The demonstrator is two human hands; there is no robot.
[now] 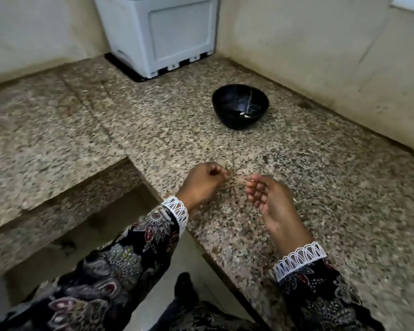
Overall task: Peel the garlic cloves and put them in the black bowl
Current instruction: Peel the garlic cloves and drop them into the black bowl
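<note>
Both hands hover close together over the speckled granite counter (296, 187). My left hand (204, 181) is curled, its fingertips pinching one end of a thin pale strip of garlic skin (240, 179). My right hand (268, 199) faces it with fingers curled and pinches the other end, where a small garlic clove seems to sit, mostly hidden by the fingertips. The black bowl (240, 106) stands upright farther back on the counter, well beyond both hands, with a few small pale bits inside.
A white appliance (163, 34) stands on a black mat in the back corner against the wall. The counter steps down into an open recess (93, 223) on my left. Walls close the counter at the back and right.
</note>
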